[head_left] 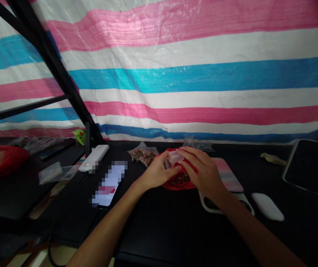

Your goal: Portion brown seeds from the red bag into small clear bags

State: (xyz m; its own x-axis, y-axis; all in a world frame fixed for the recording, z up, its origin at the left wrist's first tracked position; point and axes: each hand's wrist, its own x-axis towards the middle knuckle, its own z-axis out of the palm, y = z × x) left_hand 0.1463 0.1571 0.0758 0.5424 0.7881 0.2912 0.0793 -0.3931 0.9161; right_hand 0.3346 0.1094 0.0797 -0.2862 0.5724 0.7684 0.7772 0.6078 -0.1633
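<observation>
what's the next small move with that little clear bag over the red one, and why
Probably steady the red plastic bag with the right hand while the left hand lifts the small clear plastic bag free, since both hands crowd one spot and dark brown pieces lie in the red bag just below.

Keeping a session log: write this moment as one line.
left hand: grips clear plastic packet | right hand: grips its end, above crumpled red plastic bag | nearby: clear bag of brown pieces
</observation>
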